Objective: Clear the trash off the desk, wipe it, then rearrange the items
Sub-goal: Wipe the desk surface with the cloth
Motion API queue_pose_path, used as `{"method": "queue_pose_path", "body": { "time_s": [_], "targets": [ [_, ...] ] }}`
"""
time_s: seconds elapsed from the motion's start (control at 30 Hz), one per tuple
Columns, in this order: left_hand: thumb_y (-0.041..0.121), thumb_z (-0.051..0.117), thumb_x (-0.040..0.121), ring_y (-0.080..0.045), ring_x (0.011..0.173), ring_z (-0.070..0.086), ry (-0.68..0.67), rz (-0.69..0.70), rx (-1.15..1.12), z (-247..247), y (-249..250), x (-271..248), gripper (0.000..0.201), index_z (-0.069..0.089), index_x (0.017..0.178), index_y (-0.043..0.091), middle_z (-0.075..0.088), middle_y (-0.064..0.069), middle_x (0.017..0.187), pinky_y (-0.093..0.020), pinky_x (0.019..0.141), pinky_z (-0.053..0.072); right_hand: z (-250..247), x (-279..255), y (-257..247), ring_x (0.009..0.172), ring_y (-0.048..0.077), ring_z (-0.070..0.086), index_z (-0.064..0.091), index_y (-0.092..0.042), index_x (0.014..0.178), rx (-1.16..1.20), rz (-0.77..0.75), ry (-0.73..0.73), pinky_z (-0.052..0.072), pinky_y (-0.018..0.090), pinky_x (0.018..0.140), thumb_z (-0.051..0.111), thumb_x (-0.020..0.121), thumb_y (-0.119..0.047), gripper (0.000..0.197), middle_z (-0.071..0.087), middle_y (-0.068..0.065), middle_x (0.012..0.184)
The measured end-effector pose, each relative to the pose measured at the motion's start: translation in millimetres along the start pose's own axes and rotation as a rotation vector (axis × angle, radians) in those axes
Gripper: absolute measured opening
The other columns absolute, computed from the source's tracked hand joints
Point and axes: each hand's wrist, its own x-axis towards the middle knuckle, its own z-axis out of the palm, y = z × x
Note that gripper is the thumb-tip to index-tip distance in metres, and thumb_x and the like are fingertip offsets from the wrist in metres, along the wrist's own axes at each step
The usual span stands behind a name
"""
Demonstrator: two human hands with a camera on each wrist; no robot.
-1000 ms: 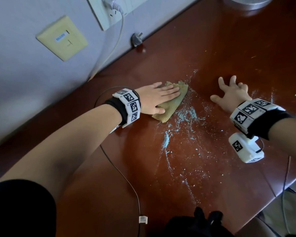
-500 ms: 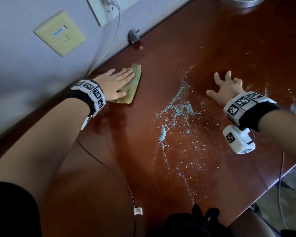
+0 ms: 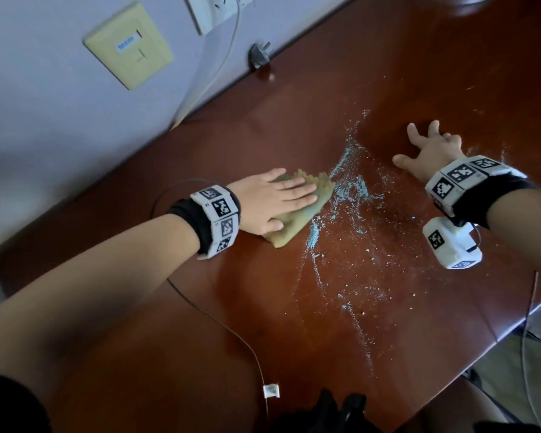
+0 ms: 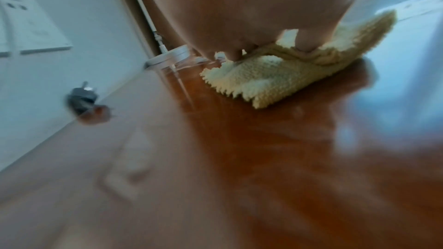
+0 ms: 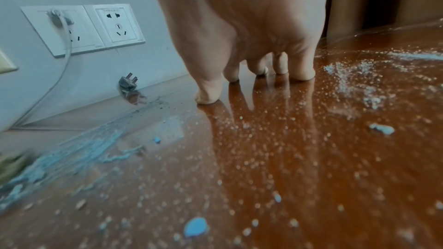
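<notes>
**Cloth at the edge of a blue spill on a polished desk**

The desk [image 3: 388, 73] is a glossy reddish-brown wooden top that mirrors the wall and the light. Its back edge runs along a pale, bluish-grey wall; its right edge shows at the lower right of the head view, with floor and loose cables beyond.

A yellow-green cloth [image 3: 297, 214] lies flat on the desk near the middle, toward the back edge. The left hand [image 3: 272, 204] presses down on it with straight fingers laid together, palm flat; nothing is gripped. The cloth's frayed front edge touches a band of light-blue powder [image 3: 350, 189], which spreads in streaks and specks across the middle of the desk toward its front edge. In the right wrist view the powder shows as fine grains with a few larger blue lumps.

The right hand [image 3: 428, 154] rests on the desk to the right of the spill, fingers spread and arched, only the fingertips [image 5: 303, 76] touching the wood. It holds nothing.

On the wall above the back edge sit a double white socket plate [image 5: 84, 29] with a white cable [image 3: 213, 76] plugged in, and a cream plate [image 3: 128, 46] to its left. A dark unplugged plug [image 3: 258, 56] stands at the back edge against the wall. A thin black wire [image 3: 219, 320] crosses the desk toward the front edge.
</notes>
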Motion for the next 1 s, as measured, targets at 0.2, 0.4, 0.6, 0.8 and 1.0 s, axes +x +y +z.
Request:
{"method": "queue_pose_path", "body": {
  "time_s": [0.2,0.4,0.6,0.8,1.0],
  "targets": [
    [0.043,0.029,0.1,-0.015,0.145,-0.015,0.008,0.168,0.089,1.7,29.4,2.4,0.072,-0.021,0.147,0.021,-0.021,0.004,0.156,-0.041,0.115,-0.013,0.4,-1.3,-1.3,0.143,0.039,0.005,-0.002,-0.031,0.151,0.029,0.007,-0.003,0.024,0.047,0.111,0.036,0.096,-0.051,0.07,-0.009,0.009,0.158],
    [0.046,0.029,0.099,-0.012,0.144,-0.017,-0.011,0.145,0.102,3.8,4.3,-0.4,0.073,-0.03,0.135,0.023,-0.031,0.007,0.147,-0.04,0.113,-0.017,0.5,-2.8,-1.8,0.143,0.038,0.003,-0.003,-0.031,0.151,0.047,0.013,-0.01,0.022,0.048,0.112,0.037,0.096,-0.05,0.07,-0.01,0.009,0.158],
    [0.049,0.027,0.097,-0.016,0.146,-0.013,-0.032,-0.128,0.081,18.2,-49.9,-18.9,0.075,-0.032,0.135,0.02,-0.032,0.003,0.143,-0.045,0.116,-0.008,-1.1,-3.0,-3.8,0.143,0.039,0.003,-0.004,-0.029,0.151,0.024,0.015,-0.015,0.021,0.047,0.113,0.035,0.097,-0.048,0.069,-0.011,0.01,0.158],
    [0.046,0.028,0.098,-0.015,0.146,-0.009,-0.039,-0.245,0.011,8.5,-70.7,-2.1,0.076,-0.025,0.145,0.018,-0.021,-0.002,0.157,-0.043,0.117,-0.004,0.8,1.1,0.1,0.143,0.038,0.004,-0.001,-0.031,0.151,0.063,0.01,-0.006,0.025,0.049,0.111,0.038,0.096,-0.049,0.07,-0.009,0.007,0.158],
    [0.043,0.032,0.098,-0.016,0.147,-0.008,-0.005,-0.223,-0.07,-17.4,-60.2,31.5,0.076,-0.02,0.148,0.019,-0.018,-0.003,0.158,-0.043,0.118,-0.002,4.9,6.2,4.0,0.143,0.038,0.004,0.0,-0.033,0.151,0.077,0.001,0.015,0.025,0.05,0.111,0.04,0.096,-0.05,0.07,-0.009,0.007,0.158]
  ]
}}
